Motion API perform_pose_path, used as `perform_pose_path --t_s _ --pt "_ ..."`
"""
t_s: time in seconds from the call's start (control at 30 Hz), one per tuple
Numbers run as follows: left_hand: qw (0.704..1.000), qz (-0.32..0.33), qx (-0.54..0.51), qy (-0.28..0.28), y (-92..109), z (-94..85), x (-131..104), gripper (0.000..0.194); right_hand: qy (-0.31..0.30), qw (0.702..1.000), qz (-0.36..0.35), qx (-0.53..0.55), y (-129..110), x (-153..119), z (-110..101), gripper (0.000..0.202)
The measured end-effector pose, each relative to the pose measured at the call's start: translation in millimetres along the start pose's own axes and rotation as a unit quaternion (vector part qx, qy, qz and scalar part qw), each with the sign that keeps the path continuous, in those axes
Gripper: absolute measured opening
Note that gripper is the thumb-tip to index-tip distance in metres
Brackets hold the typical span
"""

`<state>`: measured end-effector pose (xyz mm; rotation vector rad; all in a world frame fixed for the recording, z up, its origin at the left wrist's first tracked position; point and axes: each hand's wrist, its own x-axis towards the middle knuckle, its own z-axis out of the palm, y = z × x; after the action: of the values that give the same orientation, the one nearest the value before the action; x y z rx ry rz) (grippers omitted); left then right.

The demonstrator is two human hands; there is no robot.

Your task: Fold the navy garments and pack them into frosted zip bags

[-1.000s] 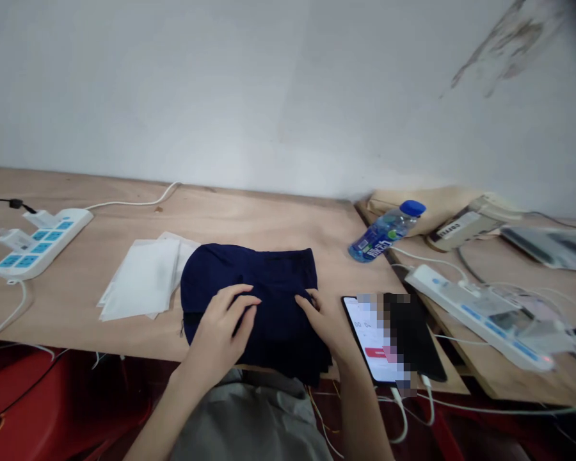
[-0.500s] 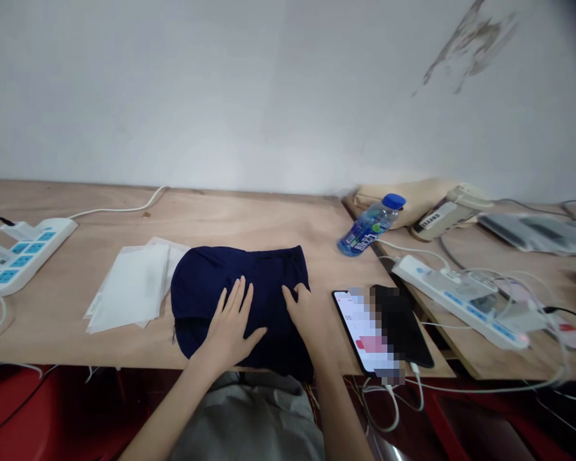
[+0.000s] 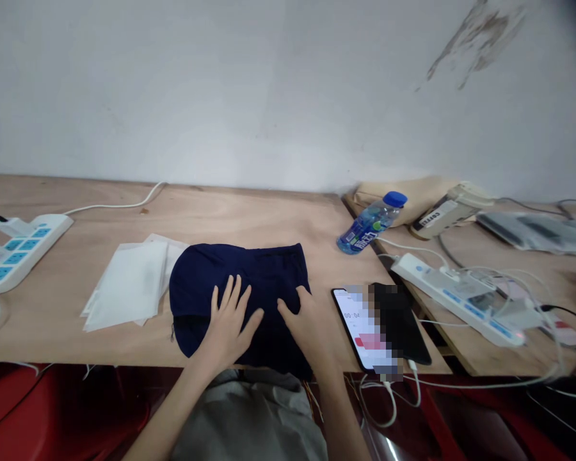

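Note:
A dark navy cloth item (image 3: 264, 272), rounded at its left end, lies flat at the table's front edge and hangs slightly over it. On its middle rests my left hand (image 3: 228, 326), fingers spread and nothing held. My right hand (image 3: 307, 323) touches the cloth near its right side, thumb and forefinger apart, the other fingers partly hidden.
White translucent sheets (image 3: 129, 285) lie left of the cloth, with a power strip (image 3: 29, 253) farther left. To the right are a lit phone (image 3: 360, 333), a black device (image 3: 408, 333), a blue-capped bottle (image 3: 372, 224), a coffee cup (image 3: 446, 214) and another power strip (image 3: 456, 298) with cables.
My right hand's thumb and forefinger have shifted slightly left over the cloth. My left hand's fingers have spread a little wider. The cloth has hardly moved.

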<state>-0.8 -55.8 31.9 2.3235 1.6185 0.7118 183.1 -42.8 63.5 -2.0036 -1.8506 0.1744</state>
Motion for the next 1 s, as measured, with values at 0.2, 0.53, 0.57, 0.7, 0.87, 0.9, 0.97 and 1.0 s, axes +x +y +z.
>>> perform_pose_path --t_s 0.2,0.53,0.57,0.7,0.87,0.9,0.97,1.0 --pt "0.949 -0.147 -0.275 0.036 5.9 -38.4 17.0 0.043 0.087 0.99 -0.067 0.09 -39.8 -20.6 7.6 0.026" --pt "0.91 -0.222 -0.346 0.051 -37.6 -22.6 31.9 0.039 -0.023 0.952 -0.304 0.021 -61.4 -63.4 27.1 0.057" --pt "0.926 -0.219 -0.3 0.072 -39.1 -21.6 29.9 0.037 -0.028 0.947 -0.319 0.01 -59.1 -67.1 31.1 0.058" --pt "0.97 -0.131 -0.145 0.143 -39.3 -21.5 25.7 0.008 -0.045 0.932 -0.36 -0.009 -50.1 -77.9 41.9 0.06" --pt "0.989 -0.017 -0.121 0.087 -41.9 -24.2 27.5 0.012 -0.049 0.935 -0.35 0.01 -48.1 -76.8 34.8 0.051" --pt "0.988 -0.018 -0.127 0.085 -42.8 -24.6 27.7 0.013 -0.045 0.939 -0.341 0.02 -49.0 -75.5 32.3 0.048" --pt "0.987 -0.027 -0.129 0.09 -44.3 -25.7 27.3 0.016 -0.037 0.944 -0.324 0.039 -51.8 -73.2 28.9 0.044" --pt "0.988 -0.029 -0.123 0.087 -44.9 -26.7 26.6 0.018 -0.034 0.945 -0.321 0.046 -53.4 -72.5 28.3 0.043"
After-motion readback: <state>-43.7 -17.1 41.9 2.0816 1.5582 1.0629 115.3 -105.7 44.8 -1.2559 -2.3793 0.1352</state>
